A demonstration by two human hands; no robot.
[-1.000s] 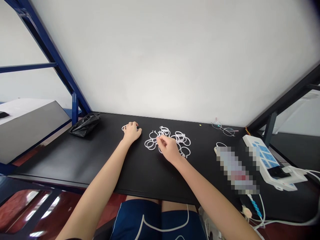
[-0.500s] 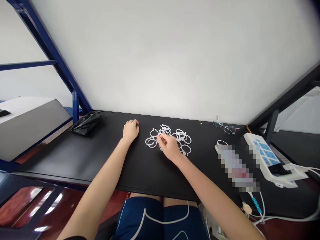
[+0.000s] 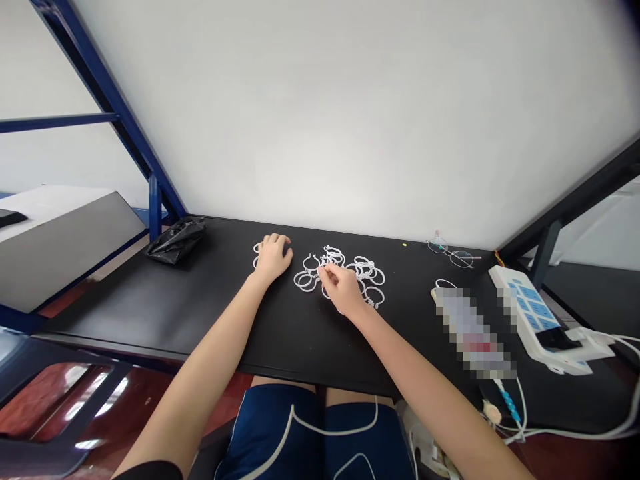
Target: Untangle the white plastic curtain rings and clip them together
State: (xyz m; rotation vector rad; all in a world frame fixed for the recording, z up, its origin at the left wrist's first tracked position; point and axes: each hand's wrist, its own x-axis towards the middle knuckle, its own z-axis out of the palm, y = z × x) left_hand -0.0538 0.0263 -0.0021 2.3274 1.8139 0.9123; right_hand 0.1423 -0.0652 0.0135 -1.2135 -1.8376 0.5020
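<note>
A heap of several white plastic rings (image 3: 367, 270) lies on the black table (image 3: 210, 307) near its far edge. My right hand (image 3: 341, 288) rests on the heap, thumb and forefinger pinched on one white ring. My left hand (image 3: 273, 257) lies palm down to the left of the heap, fingers curled over a separate white ring (image 3: 257, 249) whose edge peeks out beside it.
A crumpled black bag (image 3: 176, 241) sits at the table's far left. Thin-framed glasses (image 3: 453, 254) lie at the far right. A white power strip (image 3: 533, 313) with cables and a blurred-out object (image 3: 473, 331) occupy the right side. Blue frame posts (image 3: 155, 213) rise on the left.
The view shifted slightly. My left hand moved a little right over its ring; my right hand stayed pinching at the heap.
</note>
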